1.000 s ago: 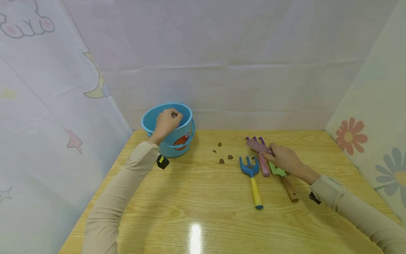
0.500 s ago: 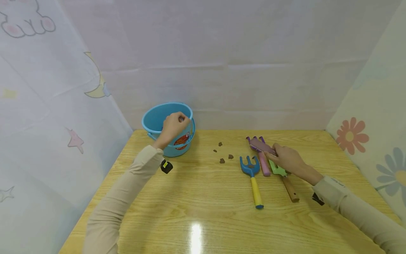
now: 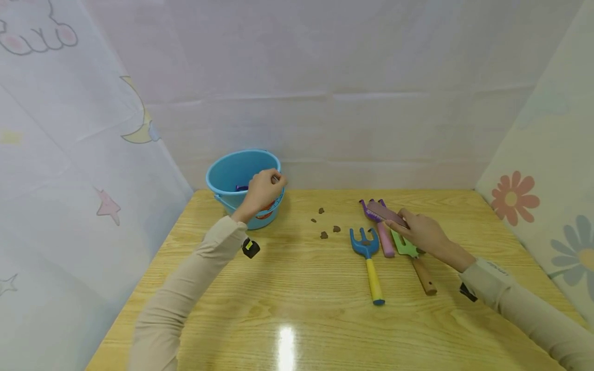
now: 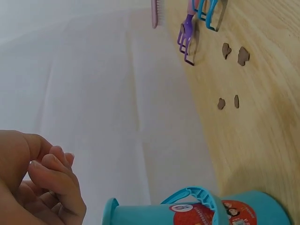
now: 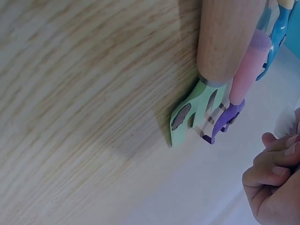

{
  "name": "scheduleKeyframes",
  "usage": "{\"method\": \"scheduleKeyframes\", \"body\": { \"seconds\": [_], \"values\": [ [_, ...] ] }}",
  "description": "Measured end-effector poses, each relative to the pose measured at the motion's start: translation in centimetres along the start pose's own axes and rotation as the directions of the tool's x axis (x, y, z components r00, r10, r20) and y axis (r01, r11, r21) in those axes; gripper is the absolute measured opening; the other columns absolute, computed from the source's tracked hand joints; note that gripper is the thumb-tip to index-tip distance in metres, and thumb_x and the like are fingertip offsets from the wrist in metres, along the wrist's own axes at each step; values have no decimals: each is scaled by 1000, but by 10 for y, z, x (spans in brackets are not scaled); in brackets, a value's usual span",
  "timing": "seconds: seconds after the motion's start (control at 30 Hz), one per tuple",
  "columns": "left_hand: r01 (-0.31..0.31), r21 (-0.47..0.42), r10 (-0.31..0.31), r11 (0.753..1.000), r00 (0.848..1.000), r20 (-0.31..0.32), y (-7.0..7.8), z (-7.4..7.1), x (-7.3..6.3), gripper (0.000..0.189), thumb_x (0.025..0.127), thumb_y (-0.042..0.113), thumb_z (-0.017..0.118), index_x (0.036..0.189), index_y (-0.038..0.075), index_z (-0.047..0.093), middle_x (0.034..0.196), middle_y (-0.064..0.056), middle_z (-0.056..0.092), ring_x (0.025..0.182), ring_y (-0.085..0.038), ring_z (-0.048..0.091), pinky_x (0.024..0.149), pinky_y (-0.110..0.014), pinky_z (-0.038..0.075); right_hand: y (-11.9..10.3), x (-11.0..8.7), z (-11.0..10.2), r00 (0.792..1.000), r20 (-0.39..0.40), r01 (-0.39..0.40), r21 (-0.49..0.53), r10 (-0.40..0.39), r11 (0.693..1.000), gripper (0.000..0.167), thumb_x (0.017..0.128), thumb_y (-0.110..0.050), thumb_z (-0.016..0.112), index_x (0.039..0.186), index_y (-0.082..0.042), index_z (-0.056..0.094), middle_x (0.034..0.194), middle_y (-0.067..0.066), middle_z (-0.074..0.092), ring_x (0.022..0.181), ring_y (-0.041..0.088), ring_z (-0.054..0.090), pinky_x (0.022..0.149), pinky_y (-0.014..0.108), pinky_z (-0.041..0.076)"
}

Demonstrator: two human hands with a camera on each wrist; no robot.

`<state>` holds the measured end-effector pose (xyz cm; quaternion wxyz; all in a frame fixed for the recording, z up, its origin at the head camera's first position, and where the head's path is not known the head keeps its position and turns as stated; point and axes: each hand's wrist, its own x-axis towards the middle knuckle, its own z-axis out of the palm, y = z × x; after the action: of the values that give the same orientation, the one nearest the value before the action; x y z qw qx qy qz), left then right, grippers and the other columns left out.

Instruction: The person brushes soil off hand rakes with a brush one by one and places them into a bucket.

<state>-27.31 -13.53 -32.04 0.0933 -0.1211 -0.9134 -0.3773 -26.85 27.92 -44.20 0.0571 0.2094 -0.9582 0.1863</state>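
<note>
My right hand (image 3: 419, 232) grips a mauve brush (image 3: 384, 212), its head above the purple-tined hand fork with a pink handle (image 3: 385, 239). Left of that lies a blue hand fork with a yellow handle (image 3: 366, 250); a green slotted tool with a wooden handle (image 3: 423, 273) lies below the right hand. My left hand (image 3: 264, 193) has curled fingers by the near right rim of the blue bucket (image 3: 227, 165). The left wrist view shows the left thumb against the fingers (image 4: 51, 183), with nothing visible between them. Inside the bucket, a purple piece (image 3: 242, 187) shows.
Several small brown bits (image 3: 336, 229) lie on the wooden table (image 3: 297, 283) between bucket and tools. One brown patch (image 5: 181, 117) sits on the green tool head. The bucket's handle (image 3: 282, 193) hangs down its side. A white sheet (image 3: 334, 129) closes off the back.
My left hand has moved from over the bucket's opening to the right and nearer, uncovering the purple piece inside. My right hand has drawn the brush slightly right over the purple fork.
</note>
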Motion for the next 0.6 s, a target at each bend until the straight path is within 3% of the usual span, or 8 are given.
{"method": "scheduleKeyframes", "body": {
  "seconds": [0.23, 0.47, 0.6],
  "values": [
    [-7, -44, 8, 999, 1000, 24, -4, 13, -4, 23, 99, 20, 51, 100, 4, 68, 68, -4, 59, 49, -13, 44, 48, -28, 37, 0, 0, 1, 1000, -8, 11, -8, -11, 1000, 43, 102, -38, 54, 114, 4, 56, 53, -3, 45, 41, 11, 39, 40, 28, 30],
    [-8, -1, 8, 1000, 999, 33, -8, 28, -5, 20, 96, 16, 52, 96, 5, 69, 73, -3, 62, 62, -15, 51, 62, -29, 42, 4, -2, 3, 994, -62, 91, -44, -93, 995, 31, 102, -34, 55, 96, -4, 52, 54, -3, 41, 42, 10, 37, 41, 25, 29],
    [-5, -3, 5, 1000, 999, 51, -8, 37, -7, 22, 95, 16, 51, 96, 4, 70, 68, -2, 63, 53, -12, 46, 51, -27, 35, 7, -2, 5, 996, -54, 69, -45, -71, 997, 34, 103, -36, 54, 99, -2, 53, 56, -2, 44, 43, 10, 40, 42, 27, 31]
  ]
}}
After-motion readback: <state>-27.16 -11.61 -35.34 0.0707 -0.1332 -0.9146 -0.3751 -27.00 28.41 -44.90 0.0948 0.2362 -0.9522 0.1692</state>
